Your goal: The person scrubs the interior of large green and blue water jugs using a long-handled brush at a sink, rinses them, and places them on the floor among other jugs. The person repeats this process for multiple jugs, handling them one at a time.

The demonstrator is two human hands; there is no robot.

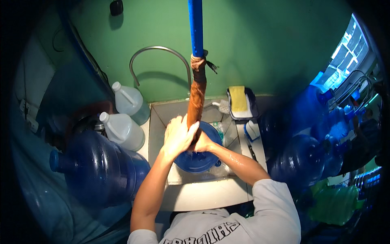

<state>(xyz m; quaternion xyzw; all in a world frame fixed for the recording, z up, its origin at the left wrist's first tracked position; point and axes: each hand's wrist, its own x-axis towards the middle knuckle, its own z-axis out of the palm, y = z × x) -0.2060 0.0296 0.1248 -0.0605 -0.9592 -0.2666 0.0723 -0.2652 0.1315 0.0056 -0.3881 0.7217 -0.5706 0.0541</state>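
Observation:
A straight blue pipe or pole [196,27] comes down from the top of the view. A wet-looking, wrinkled brown sleeve [197,97] is bound to its lower end with pale and black wrapping. My left hand [179,134] lies along the sleeve's lower end, with its thumb on the right side. My right hand [202,141] is around the same end just below, its fingers mostly hidden. Both are above a round blue plastic basin [198,166], which sits in a tiled sink [157,131]. What lies in the basin is largely covered by my hands.
A curved metal faucet [158,48] rises behind the sink. On the left are two white jugs [129,102] and a large blue water bottle [100,170]. To the right are a dark tray [253,105] with a yellow sponge [237,99], a brush [252,131], a knife [252,152] and several big bottles [301,158].

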